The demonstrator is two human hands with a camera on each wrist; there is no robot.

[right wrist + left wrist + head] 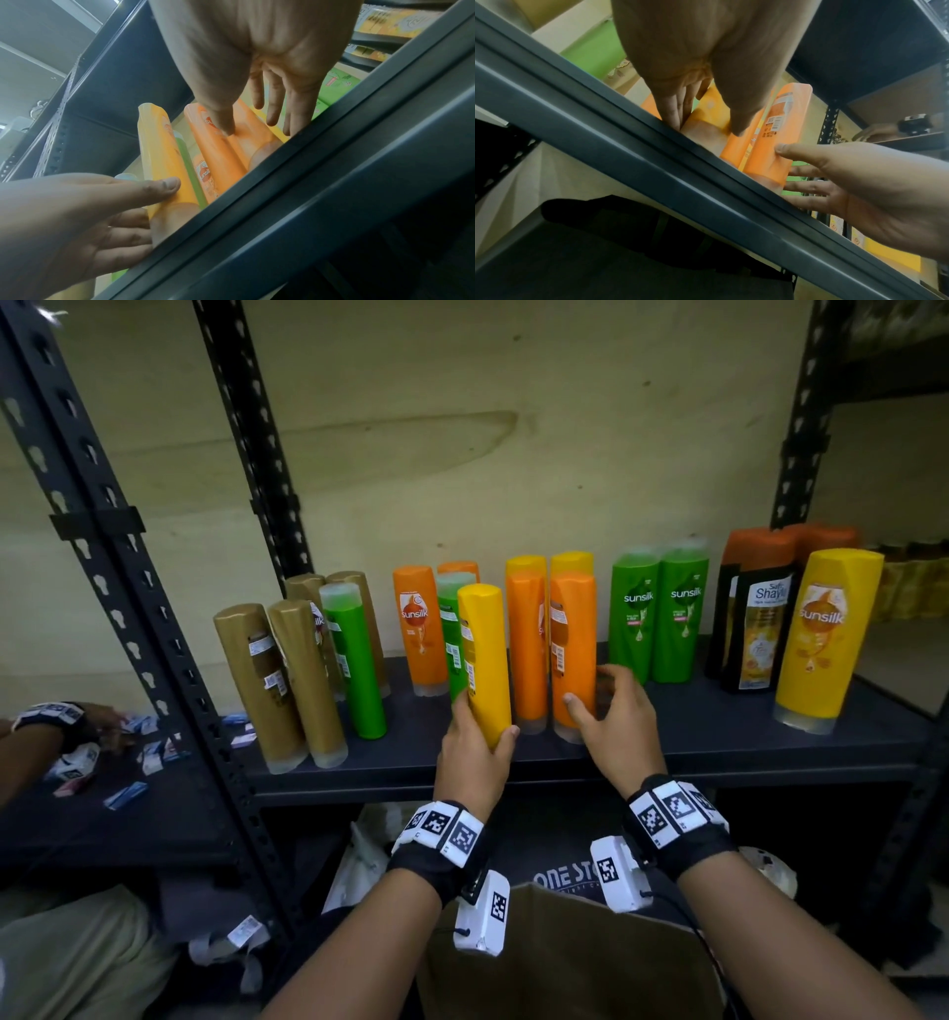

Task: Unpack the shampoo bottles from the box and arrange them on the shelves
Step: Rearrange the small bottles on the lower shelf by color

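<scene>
Left hand (475,752) is wrapped round the yellow bottle (485,660), tilted at 6 o'clock on the shelf (719,742). Right hand (613,716), fingers loose, touches the orange bottle (572,649) at 3 o'clock. I'd stand yellow upright, steadying orange.

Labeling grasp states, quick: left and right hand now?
Left hand: grips the yellow bottle.
Right hand: open, thumb touching the orange bottle.
</scene>
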